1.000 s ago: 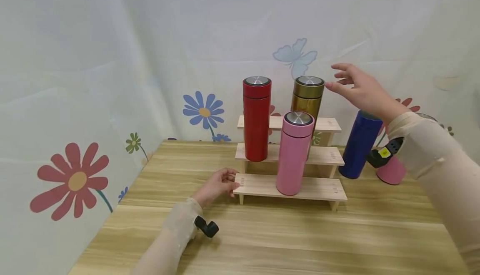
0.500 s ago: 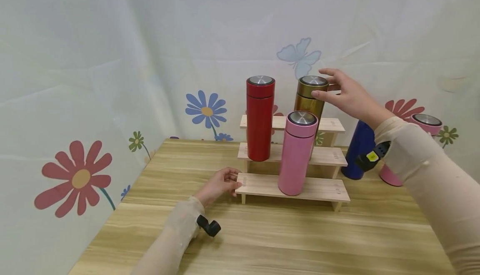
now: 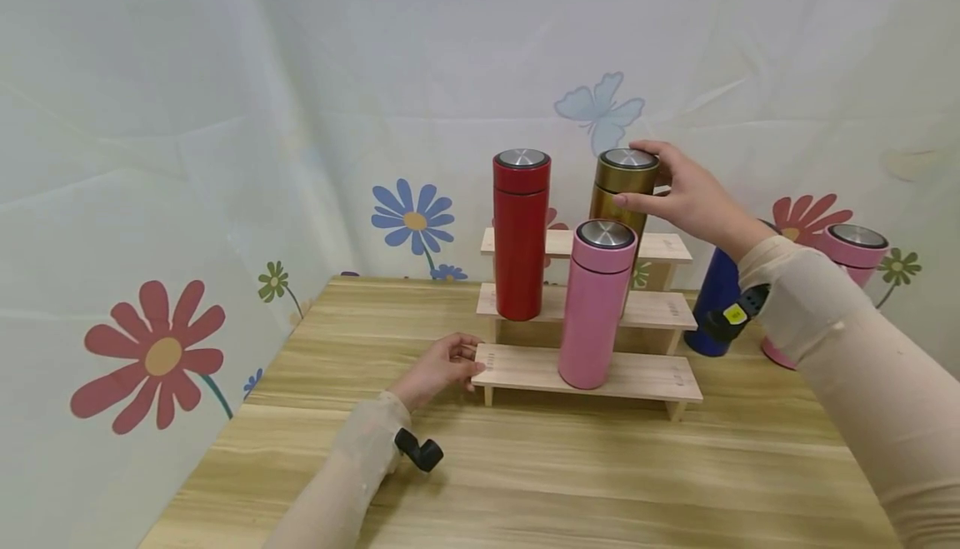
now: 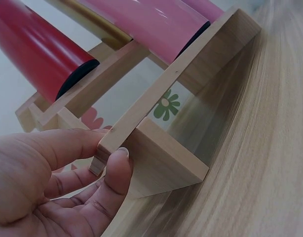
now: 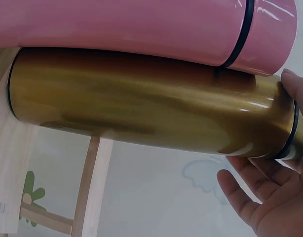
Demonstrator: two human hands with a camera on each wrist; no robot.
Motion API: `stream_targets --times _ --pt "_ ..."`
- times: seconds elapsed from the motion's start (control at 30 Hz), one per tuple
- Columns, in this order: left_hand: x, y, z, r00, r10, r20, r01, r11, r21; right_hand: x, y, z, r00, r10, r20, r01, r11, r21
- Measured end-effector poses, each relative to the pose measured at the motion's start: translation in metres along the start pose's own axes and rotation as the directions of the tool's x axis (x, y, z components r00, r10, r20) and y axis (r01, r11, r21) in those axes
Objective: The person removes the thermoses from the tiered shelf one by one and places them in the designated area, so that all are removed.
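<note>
My left hand (image 3: 442, 372) pinches the left end of the bottom board of a three-step wooden stand (image 3: 510, 366); the left wrist view shows thumb and fingers (image 4: 114, 168) about the board's end. My right hand (image 3: 693, 197) holds the gold thermos flask (image 3: 624, 178) near its top, thumb in front and fingers behind. That flask stands upright, its base hidden in the head view by a pink thermos flask (image 3: 592, 307) on the bottom step. A red thermos flask (image 3: 520, 241) stands on the middle step, at the left.
A blue thermos flask (image 3: 708, 316) and another pink thermos flask (image 3: 855, 249) stand on the wooden table (image 3: 525, 466) right of the stand, partly hidden by my right forearm. Behind hangs a pale curtain (image 3: 420, 57) printed with flowers.
My right hand has moved left from beside the gold thermos flask and closed round its upper part. My left hand keeps its hold on the stand.
</note>
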State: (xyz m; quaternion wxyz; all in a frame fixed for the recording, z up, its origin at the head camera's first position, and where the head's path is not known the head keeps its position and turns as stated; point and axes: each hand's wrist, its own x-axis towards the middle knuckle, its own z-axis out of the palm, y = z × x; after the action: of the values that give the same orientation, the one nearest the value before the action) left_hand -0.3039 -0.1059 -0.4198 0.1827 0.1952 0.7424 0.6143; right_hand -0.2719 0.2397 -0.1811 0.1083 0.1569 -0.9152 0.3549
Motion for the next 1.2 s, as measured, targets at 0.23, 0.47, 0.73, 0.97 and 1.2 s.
stream_targets --times 0.23,0.47,0.73,0.97,1.2 --pt "0.001 -0.001 0.000 1.000 0.001 -0.001 -0.001 1.000 0.008 0.001 0.002 -0.001 1.000 0.004 -0.016 -0.004 1.000 0.004" --pt "0.001 -0.001 0.000 1.000 0.000 0.003 0.000 1.000 0.008 0.000 0.002 -0.001 0.999 0.030 -0.038 -0.029 0.999 0.014" --pt "0.000 0.000 0.001 1.000 -0.002 -0.002 0.002 1.000 0.006 -0.004 0.001 -0.002 0.994 0.052 -0.092 -0.050 0.999 0.018" --pt "0.000 -0.001 0.001 1.000 -0.001 -0.005 0.001 1.000 -0.004 -0.008 0.000 -0.010 0.989 0.048 -0.143 -0.049 0.999 0.001" --pt "-0.002 0.001 0.002 1.000 0.004 -0.001 -0.004 1.000 -0.010 -0.014 -0.001 -0.021 0.984 0.046 -0.172 -0.052 0.998 -0.030"
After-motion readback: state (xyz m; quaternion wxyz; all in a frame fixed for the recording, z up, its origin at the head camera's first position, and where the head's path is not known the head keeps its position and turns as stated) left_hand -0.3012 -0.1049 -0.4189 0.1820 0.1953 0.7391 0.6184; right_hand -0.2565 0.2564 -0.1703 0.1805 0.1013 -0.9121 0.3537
